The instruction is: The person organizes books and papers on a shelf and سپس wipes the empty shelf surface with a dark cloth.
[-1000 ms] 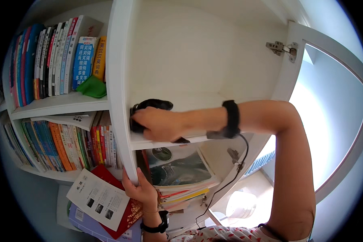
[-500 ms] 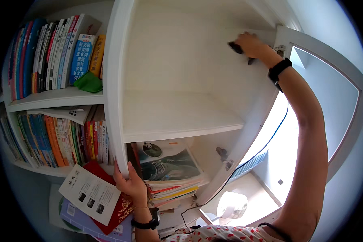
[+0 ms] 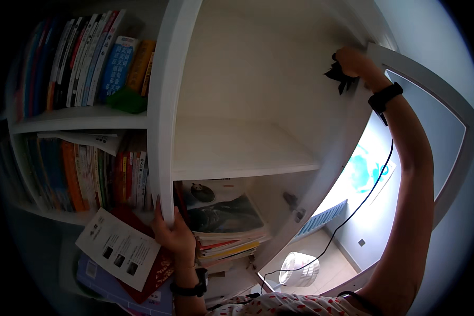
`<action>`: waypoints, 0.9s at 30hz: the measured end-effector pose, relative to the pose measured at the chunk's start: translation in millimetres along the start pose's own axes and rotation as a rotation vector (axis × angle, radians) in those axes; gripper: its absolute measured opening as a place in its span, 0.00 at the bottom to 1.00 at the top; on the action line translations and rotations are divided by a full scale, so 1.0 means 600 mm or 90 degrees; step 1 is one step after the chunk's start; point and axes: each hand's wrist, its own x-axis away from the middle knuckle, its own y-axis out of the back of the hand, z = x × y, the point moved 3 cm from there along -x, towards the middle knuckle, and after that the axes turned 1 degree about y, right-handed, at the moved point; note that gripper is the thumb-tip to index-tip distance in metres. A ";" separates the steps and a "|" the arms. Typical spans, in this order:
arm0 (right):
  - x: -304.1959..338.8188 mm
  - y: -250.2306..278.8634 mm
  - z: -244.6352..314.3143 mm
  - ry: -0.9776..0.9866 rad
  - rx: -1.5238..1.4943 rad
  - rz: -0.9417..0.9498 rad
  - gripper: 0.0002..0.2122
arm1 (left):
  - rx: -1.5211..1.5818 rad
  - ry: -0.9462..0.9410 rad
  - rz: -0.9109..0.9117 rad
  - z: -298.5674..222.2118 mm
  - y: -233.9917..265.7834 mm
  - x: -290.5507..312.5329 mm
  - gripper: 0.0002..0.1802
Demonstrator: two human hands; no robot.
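Note:
My right hand point(image 3: 354, 61) is raised at the upper right, closed on a crumpled black cloth point(image 3: 342, 78). The cloth is against or very near the right inner wall of the white cabinet compartment point(image 3: 231, 145), close to its front edge. Lower down, my left hand point(image 3: 175, 237) wraps its fingers round the edge of the white upright panel point(image 3: 166, 158) between bookshelf and cabinet. Just left of that hand are a printed white sheet point(image 3: 118, 250) and a red folder point(image 3: 166, 271), lying over a purple folder point(image 3: 97, 274).
Books point(image 3: 84, 63) fill the left shelves, with a green cloth-like item point(image 3: 126, 100) in front. Stacked magazines point(image 3: 226, 216) lie under the compartment. The glazed door point(image 3: 447, 100) stands open at right; a dark cable point(image 3: 347, 224) hangs across. A white basket point(image 3: 299, 269) is on the floor.
My right hand has carried the black cloth to the right, toward the compartment's front edge near the door. My left hand keeps its hold on the panel. The picture is darker.

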 end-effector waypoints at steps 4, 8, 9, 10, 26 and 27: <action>-0.003 0.015 0.033 0.010 0.008 -0.026 0.09 | -0.030 -0.006 -0.036 0.029 0.001 0.003 0.20; -0.020 0.015 0.057 0.104 -0.211 -0.115 0.10 | 0.022 0.044 -0.014 0.022 0.001 -0.006 0.20; -0.018 0.023 0.078 0.168 -0.324 -0.101 0.10 | 0.026 0.041 -0.013 0.021 0.002 -0.005 0.20; -0.020 0.027 0.112 0.164 -0.311 -0.060 0.13 | 0.008 0.045 -0.017 0.019 0.006 -0.008 0.20; 0.034 0.038 0.033 0.037 -0.031 -0.173 0.08 | 0.043 0.077 -0.010 0.011 0.001 -0.006 0.20; 0.038 0.040 0.048 0.075 -0.004 -0.243 0.08 | 0.027 0.067 -0.014 0.011 -0.001 -0.003 0.20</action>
